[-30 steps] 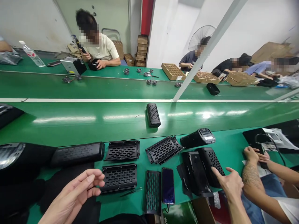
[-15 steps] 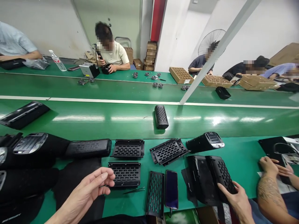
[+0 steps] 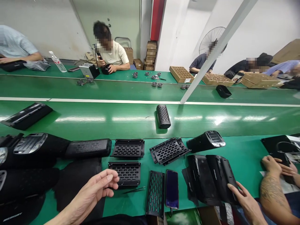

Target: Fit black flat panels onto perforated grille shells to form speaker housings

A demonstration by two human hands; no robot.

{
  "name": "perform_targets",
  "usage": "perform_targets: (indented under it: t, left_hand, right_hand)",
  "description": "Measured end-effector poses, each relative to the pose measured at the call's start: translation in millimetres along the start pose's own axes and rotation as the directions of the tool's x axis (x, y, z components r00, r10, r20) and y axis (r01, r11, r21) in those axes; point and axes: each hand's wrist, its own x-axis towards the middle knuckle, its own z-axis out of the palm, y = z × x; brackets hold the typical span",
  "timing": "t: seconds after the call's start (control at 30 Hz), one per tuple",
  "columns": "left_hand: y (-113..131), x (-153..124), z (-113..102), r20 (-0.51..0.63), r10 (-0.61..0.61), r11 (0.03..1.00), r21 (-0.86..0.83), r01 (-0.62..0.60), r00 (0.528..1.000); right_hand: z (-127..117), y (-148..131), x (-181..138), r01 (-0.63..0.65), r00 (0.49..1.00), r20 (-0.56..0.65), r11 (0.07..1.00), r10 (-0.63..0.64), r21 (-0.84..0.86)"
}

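Note:
My left hand [image 3: 93,195] hovers over a black cloth [image 3: 75,175] at the bottom left, fingers loosely stretched and holding nothing. Its fingertips are just short of a black perforated grille panel [image 3: 127,172]. Thin tweezers [image 3: 134,189] lie right of the thumb. My right hand [image 3: 243,201] grips the near edge of a black speaker housing [image 3: 221,179], which leans against a second housing [image 3: 200,179]. More grille panels [image 3: 128,148] [image 3: 169,150] [image 3: 155,193] lie between my hands. A phone [image 3: 172,189] lies face up beside them.
A finished black speaker [image 3: 206,141] lies behind the housings, and another [image 3: 163,116] rides the green conveyor [image 3: 93,120]. Black speaker bodies [image 3: 35,150] pile at the left. Another person's tattooed arm and hands [image 3: 272,167] work at the right. Several people sit across the line.
My right hand came down onto the housing, gripped it and turned it, so its smooth side now shows. My left hand drifted slightly right towards the grille panel.

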Motion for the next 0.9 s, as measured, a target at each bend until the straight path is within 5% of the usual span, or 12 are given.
perform_targets:
  t: [0.7, 0.9]
  left_hand:
    - [-3.8, 7.5, 19.2, 0.006, -0.009, 0.999, 0.032, 0.009, 1.000]
    - [-8.3, 12.0, 20.7, 0.024, -0.037, 0.998, 0.052, 0.036, 0.999]
  right_hand:
    - [9.2, -20.0, -34.2, -0.120, 0.978, -0.170, 0.992, 0.124, 0.034]
    - [-4.4, -44.1, -54.0, 0.002, 0.969, -0.242, 0.972, 0.056, 0.235]
